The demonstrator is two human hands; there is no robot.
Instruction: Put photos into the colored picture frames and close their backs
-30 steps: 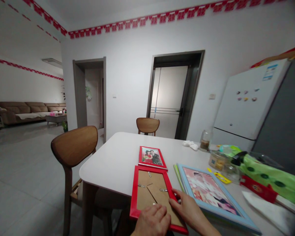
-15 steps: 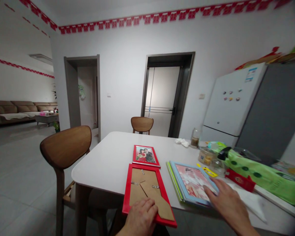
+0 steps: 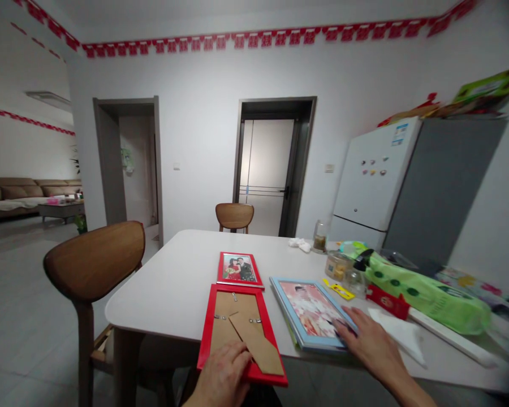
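Note:
A red photo frame [image 3: 266,327] lies face down over the table's near edge, its brown backing, metal clips and stand showing. My left hand [image 3: 224,370] is closed on its lower part, fingers curled near the foot of the stand. A blue photo frame [image 3: 285,310], face up with a pink picture, tops a small stack. Green edging shows under its left side. My right hand [image 3: 371,342] rests on its lower right edge, thumb and fingers apart. Beyond the first frame, another red frame [image 3: 238,268] lies face up with a picture of a couple.
On the right of the white table [image 3: 161,288] lie a yellow item [image 3: 341,290], a jar [image 3: 338,265], a red box [image 3: 387,301], a green package [image 3: 428,291] and white paper [image 3: 396,333]. A glass [image 3: 320,238] stands behind. A wooden chair [image 3: 95,263] is at left.
The blue frame has slid left over the green-edged one beneath, with my right hand touching its edge. My left hand keeps its place on the red frame. The whole view has turned slightly right.

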